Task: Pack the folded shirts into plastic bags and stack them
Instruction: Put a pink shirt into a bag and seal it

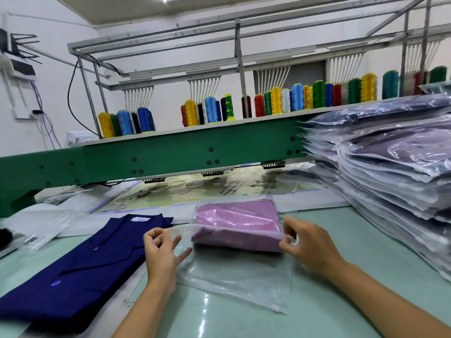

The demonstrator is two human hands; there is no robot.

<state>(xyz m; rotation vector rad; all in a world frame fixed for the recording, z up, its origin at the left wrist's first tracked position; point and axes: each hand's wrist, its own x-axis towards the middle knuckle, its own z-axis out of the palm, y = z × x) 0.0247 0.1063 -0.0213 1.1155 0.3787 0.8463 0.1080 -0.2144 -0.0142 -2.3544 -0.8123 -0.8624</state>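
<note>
- Fingers (156, 234) of the left hand (161, 254) pinch the bag (183, 231) mouth just left of the pink shirt (239, 241): thumb and forefinger are closed on the film, the others loosely spread.
- Right hand (310, 245) pinches the same rim at the pink shirt's right corner, fingers curled.
- Pink shirt lies mostly inside the bag, its near edge seemingly at the mouth.
- Best done with the rim taut between both pinches, drawn evenly over that near edge without snagging corners or rumpling the fold.
- Navy shirt (80, 272) lies left of the pink shirt, the bagged stack (390, 167) to its right.
</note>
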